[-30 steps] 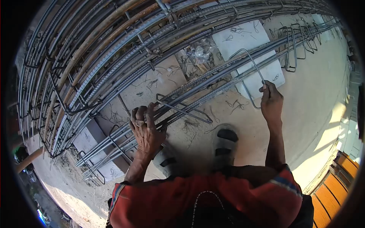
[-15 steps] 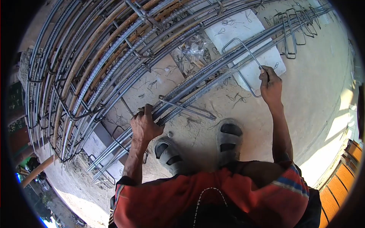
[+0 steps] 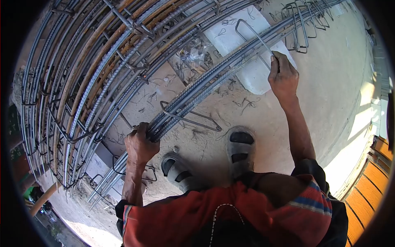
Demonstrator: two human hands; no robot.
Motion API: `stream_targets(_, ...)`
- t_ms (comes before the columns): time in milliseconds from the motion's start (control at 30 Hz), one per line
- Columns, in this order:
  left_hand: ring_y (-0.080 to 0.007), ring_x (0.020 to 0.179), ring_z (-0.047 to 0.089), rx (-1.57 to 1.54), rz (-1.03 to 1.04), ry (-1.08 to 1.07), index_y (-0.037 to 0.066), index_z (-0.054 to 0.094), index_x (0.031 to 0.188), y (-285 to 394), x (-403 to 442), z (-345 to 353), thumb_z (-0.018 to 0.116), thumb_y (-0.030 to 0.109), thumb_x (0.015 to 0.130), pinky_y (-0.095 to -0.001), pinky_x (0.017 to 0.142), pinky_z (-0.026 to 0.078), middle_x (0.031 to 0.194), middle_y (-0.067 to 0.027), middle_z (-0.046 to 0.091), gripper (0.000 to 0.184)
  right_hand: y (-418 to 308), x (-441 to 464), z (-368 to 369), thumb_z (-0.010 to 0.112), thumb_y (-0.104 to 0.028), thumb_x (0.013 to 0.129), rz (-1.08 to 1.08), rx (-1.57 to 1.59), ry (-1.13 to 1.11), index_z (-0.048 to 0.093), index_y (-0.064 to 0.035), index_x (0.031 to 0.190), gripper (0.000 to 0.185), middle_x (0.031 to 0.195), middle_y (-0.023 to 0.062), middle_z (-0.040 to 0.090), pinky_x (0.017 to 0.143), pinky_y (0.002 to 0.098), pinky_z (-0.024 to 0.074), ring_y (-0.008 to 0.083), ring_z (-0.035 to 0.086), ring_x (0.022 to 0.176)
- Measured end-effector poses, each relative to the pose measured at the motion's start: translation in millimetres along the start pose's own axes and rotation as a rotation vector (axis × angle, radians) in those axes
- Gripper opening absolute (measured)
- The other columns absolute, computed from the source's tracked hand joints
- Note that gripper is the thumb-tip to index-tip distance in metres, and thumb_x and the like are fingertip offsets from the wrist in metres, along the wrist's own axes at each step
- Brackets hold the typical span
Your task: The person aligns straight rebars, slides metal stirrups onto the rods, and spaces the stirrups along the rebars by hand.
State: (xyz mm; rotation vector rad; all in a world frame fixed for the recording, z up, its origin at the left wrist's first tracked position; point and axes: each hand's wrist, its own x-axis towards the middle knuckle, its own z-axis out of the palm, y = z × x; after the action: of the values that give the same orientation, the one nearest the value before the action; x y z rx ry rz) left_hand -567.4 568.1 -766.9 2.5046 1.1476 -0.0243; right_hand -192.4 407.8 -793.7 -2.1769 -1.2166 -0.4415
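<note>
Ribbed steel rods (image 3: 205, 83), gathered into a long narrow bundle, run slantwise over the floor in front of the person, from low on the left to the upper right. The left hand (image 3: 142, 144) is closed over the bundle toward its lower end, its fingers curled around the far side. The right hand (image 3: 284, 76) pinches a bent wire stirrup (image 3: 257, 36) between thumb and fingers; this loop reaches across the bundle at a slant, its far corner beyond the rods. Between the two hands, a second stirrup (image 3: 196, 123) lies tilted around the rods, one end poking out toward the feet. Farther up the bundle, a cluster of stirrups (image 3: 303, 29) hangs close together.

Under the rods near the right hand lies a white slab (image 3: 251, 78). Loose bits of tie wire (image 3: 247, 103) and some clear plastic (image 3: 196, 52) litter the dusty floor (image 3: 325, 111). Beyond the bundle, a big pile of tied bars (image 3: 88, 99), some rusty brown, fills the upper left. Grey sandals (image 3: 240, 148) stand on the near side, below the red garment (image 3: 173, 214). Orange panels (image 3: 366, 201) show at the lower right.
</note>
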Motion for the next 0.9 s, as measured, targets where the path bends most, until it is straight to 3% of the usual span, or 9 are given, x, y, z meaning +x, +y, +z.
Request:
stream_targets(267, -0.0345, 0.091, 0.060, 0.029, -0.076, -0.051, 0.007, 0.054, 0.110, -8, 3, 22, 0.076, 0.020, 0.059, -0.0440, 0.077, 0.047, 0.094, -0.0161, 0.061, 0.058, 12, -3, 6, 0.056, -0.003, 0.086, 0.068, 0.047, -0.112, 0.060, 0.0003, 0.101, 0.016, 0.082, 0.0159, 0.066, 0.060, 0.0349, 0.0512, 0.0268, 0.065, 0.069)
stream_targets(400, -0.0305, 0.103, 0.053, 0.176, 0.063, 0.260, 0.010, 0.054, 0.118, 15, -1, 5, 0.082, 0.025, 0.058, -0.0422, 0.088, 0.042, 0.106, -0.0157, 0.057, 0.068, 17, -2, 5, 0.059, -0.008, 0.087, -0.015, 0.036, -0.096, 0.060, 0.0004, 0.108, 0.023, 0.091, 0.0142, 0.066, 0.062, 0.0337, 0.0506, 0.0234, 0.064, 0.073)
stream_targets(533, -0.0280, 0.099, 0.055, -0.107, 0.073, 0.290, 0.007, 0.057, 0.114, 30, -19, 14, 0.083, 0.024, 0.059, -0.0383, 0.084, 0.044, 0.102, -0.0134, 0.059, 0.064, -16, 4, -17, 0.064, -0.011, 0.084, -0.096, -0.037, 0.014, 0.059, 0.0013, 0.109, 0.028, 0.100, 0.0138, 0.064, 0.070, 0.0353, 0.0491, 0.0250, 0.061, 0.086)
stream_targets(567, -0.0244, 0.080, 0.062, -0.130, 0.151, 0.349, 0.004, 0.059, 0.109, 29, -21, 24, 0.080, 0.024, 0.066, -0.0358, 0.070, 0.050, 0.089, -0.0113, 0.064, 0.052, -25, 1, -21, 0.065, -0.012, 0.083, -0.094, -0.003, 0.048, 0.059, 0.0015, 0.109, 0.030, 0.101, 0.0139, 0.063, 0.072, 0.0359, 0.0485, 0.0256, 0.060, 0.090)
stream_targets(600, -0.0236, 0.072, 0.062, -0.229, 0.043, 0.263, 0.004, 0.059, 0.108, 33, -23, 31, 0.078, 0.024, 0.068, -0.0354, 0.064, 0.050, 0.084, -0.0105, 0.064, 0.049, -36, -5, -25, 0.066, -0.012, 0.082, -0.090, 0.032, 0.077, 0.059, 0.0018, 0.109, 0.031, 0.103, 0.0140, 0.062, 0.075, 0.0366, 0.0480, 0.0262, 0.059, 0.093)
stream_targets(667, -0.0221, 0.055, 0.062, -0.421, -0.174, 0.101, 0.003, 0.060, 0.107, 46, -24, 44, 0.075, 0.024, 0.073, -0.0347, 0.053, 0.050, 0.074, -0.0090, 0.065, 0.043, -61, -31, -22, 0.068, -0.011, 0.080, -0.015, 0.248, -0.159, 0.058, 0.0027, 0.109, 0.033, 0.099, 0.0148, 0.062, 0.076, 0.0375, 0.0474, 0.0276, 0.057, 0.094)
stream_targets(733, -0.0219, 0.044, 0.058, -0.456, -0.112, 0.193, 0.002, 0.059, 0.107, 50, -24, 54, 0.070, 0.023, 0.078, -0.0352, 0.046, 0.049, 0.068, -0.0088, 0.064, 0.038, -93, -54, -7, 0.069, -0.010, 0.079, -0.108, 0.417, -0.407, 0.058, 0.0022, 0.107, 0.032, 0.098, 0.0159, 0.061, 0.074, 0.0372, 0.0477, 0.0308, 0.058, 0.091)
stream_targets(800, -0.0193, 0.050, 0.061, -0.491, -0.139, 0.090, 0.002, 0.058, 0.108, 49, -31, 47, 0.069, 0.026, 0.080, -0.0314, 0.050, 0.049, 0.067, -0.0091, 0.064, 0.038, -126, -74, 5, 0.068, -0.009, 0.079, -0.223, 0.444, -0.562, 0.059, 0.0020, 0.103, 0.028, 0.089, 0.0159, 0.062, 0.067, 0.0357, 0.0488, 0.0307, 0.061, 0.082)
stream_targets(900, -0.0145, 0.054, 0.061, -0.906, -0.324, 0.138, 0.001, 0.060, 0.102, 38, -48, 51, 0.067, 0.031, 0.083, -0.0284, 0.049, 0.047, 0.066, -0.0073, 0.064, 0.036, -124, -128, 27, 0.065, -0.008, 0.081, -0.005, 0.505, -0.943, 0.060, 0.0019, 0.094, 0.017, 0.078, 0.0159, 0.061, 0.059, 0.0356, 0.0481, 0.0285, 0.061, 0.067)
